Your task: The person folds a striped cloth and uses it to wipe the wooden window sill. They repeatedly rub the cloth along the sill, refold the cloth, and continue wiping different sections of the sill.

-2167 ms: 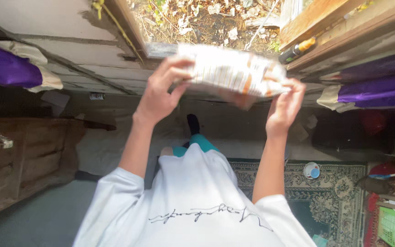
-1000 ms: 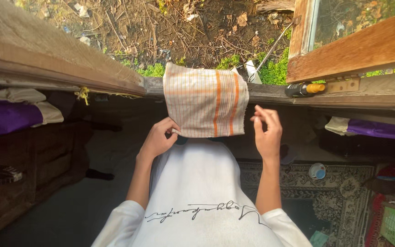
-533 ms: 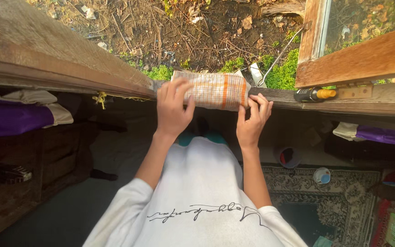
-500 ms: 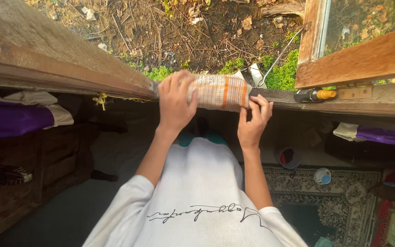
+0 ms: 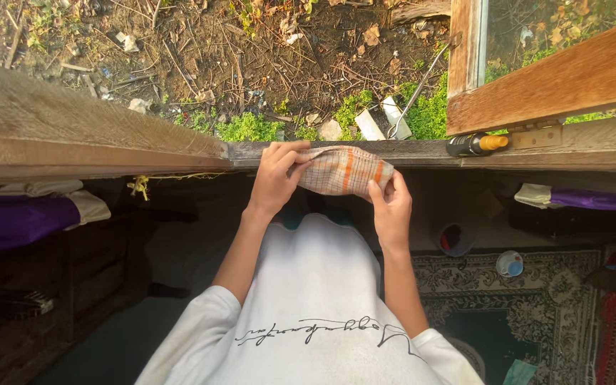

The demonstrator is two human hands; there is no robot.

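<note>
Hands gripped a folded cloth (image 5: 342, 170) at the sill (image 5: 422, 151). Left hand (image 5: 277, 178) fingers curled over its left end, right hand (image 5: 391, 207) fingers pinched the right end from below. Bottle (image 5: 474, 145) lay on sill, well apart to the right.

We're looking down over a weathered wooden window sill (image 5: 422, 151), warm sunlight across it. Beyond the sill lies bare dirt ground (image 5: 251, 57) with dry twigs and green weeds. Right of the sill an open wooden shutter (image 5: 536, 71) swings outward. Below the sill, a patterned carpet (image 5: 536, 299) covers the dim floor.
</note>
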